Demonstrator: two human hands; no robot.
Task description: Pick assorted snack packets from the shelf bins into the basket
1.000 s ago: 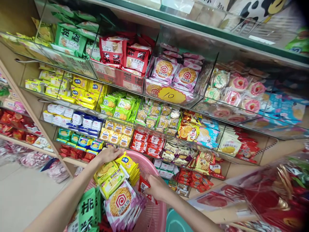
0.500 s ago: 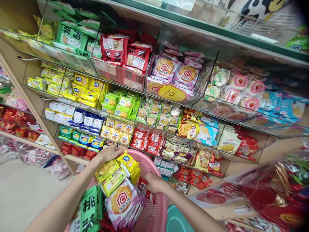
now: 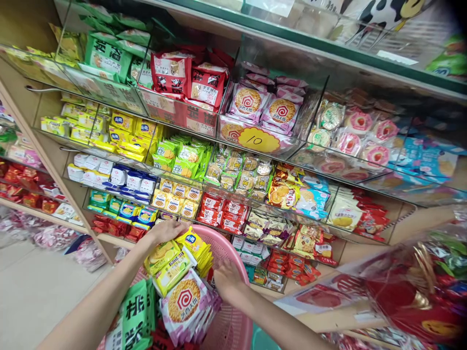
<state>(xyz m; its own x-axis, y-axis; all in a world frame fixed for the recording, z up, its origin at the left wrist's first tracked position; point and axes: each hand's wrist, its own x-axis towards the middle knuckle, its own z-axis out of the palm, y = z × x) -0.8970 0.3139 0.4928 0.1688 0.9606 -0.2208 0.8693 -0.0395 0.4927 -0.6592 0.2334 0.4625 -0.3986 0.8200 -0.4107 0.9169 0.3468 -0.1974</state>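
Note:
A pink plastic basket (image 3: 243,272) stands low in front of me, loaded with wrapped snacks. At its far rim, my left hand (image 3: 170,231) is closed over the edge, beside the yellow snack packets (image 3: 195,248). My right hand (image 3: 228,282) reaches inside along the right, closed on a red snack packet (image 3: 210,277) that is mostly hidden by the hand and the neighbouring packs. Purple-and-white packs with a round biscuit picture (image 3: 184,301) fan out in the basket's middle. Green packs (image 3: 134,311) stand to their left, with dark red ones partly seen below.
Tilted shelves with clear dividers hold many wrapped snacks, including red packets (image 3: 222,214) just beyond the basket. A yellow price tag (image 3: 259,141) reads 10. A teal tub (image 3: 262,335) sits at the basket's right. Plastic-wrapped red goods (image 3: 401,291) jut in at right.
My right hand has moved slightly up and turned, and the red packet has gone deeper behind the purple packs. The left hand stays put.

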